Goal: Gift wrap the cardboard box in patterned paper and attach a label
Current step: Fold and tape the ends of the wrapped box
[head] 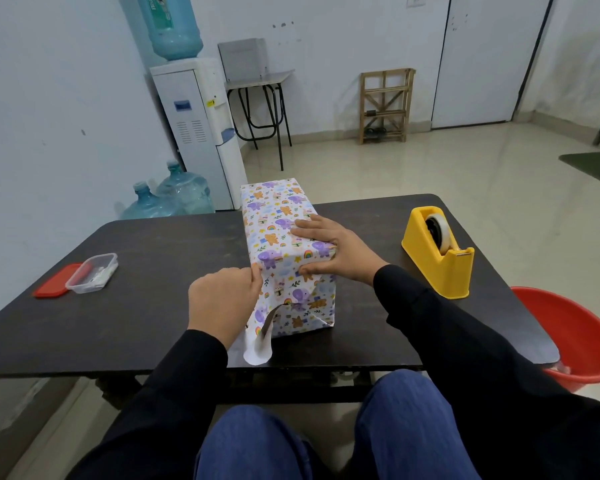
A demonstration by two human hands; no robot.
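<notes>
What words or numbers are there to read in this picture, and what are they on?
No text here is clear enough to quote.
Water bottle: white letters on its green label, too blurred to read.
Water cooler: blue panel and yellow sticker, too small to read.
Wrapping paper: only animal and rainbow pictures, no words.
Tape dispenser: no words visible.

The paper is smooth and faintly glossy on its printed side, matt white on the back. The table top is dark, matt and scuffed; the dispenser, tub, lid and bucket are smooth plastic, the tub clear. The floor tiles shine, the rack is bare wood, and the sleeves are matt black cloth.
</notes>
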